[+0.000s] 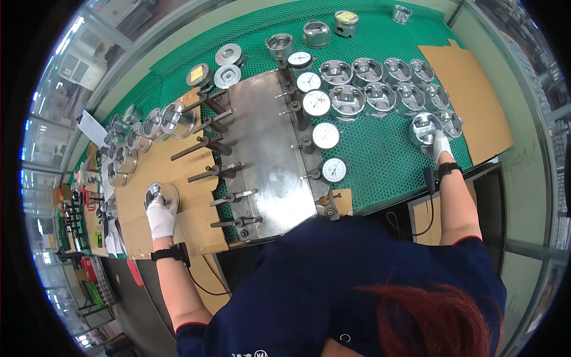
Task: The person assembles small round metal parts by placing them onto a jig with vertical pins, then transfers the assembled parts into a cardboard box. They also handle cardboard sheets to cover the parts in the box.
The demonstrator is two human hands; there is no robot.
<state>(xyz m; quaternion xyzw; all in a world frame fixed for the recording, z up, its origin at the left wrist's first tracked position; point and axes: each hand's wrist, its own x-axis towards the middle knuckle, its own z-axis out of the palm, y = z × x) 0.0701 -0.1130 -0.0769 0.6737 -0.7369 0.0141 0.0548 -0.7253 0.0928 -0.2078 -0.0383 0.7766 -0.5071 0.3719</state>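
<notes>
My left hand (161, 219), in a white glove, grips a metal piston (172, 191) at the near part of the brown cardboard (196, 223) on the left. Its fingers reach into the piston's open side. Far to the right, my gloved right hand (441, 146) has its fingers closed on the wall of another piston (423, 126), at the near end of two rows of pistons (379, 98). The fingertips are partly hidden inside it. Between my hands lies a flat steel plate (267, 143), lined on its right by several round dial gauges (316, 103).
Steel clamp-like holders (214, 144) with rods stand along the plate's left edge. More pistons (176, 119) line the left cardboard's far side, and others (316, 34) stand at the back on green mesh matting (380, 160). Another cardboard sheet (473, 101) lies at the right.
</notes>
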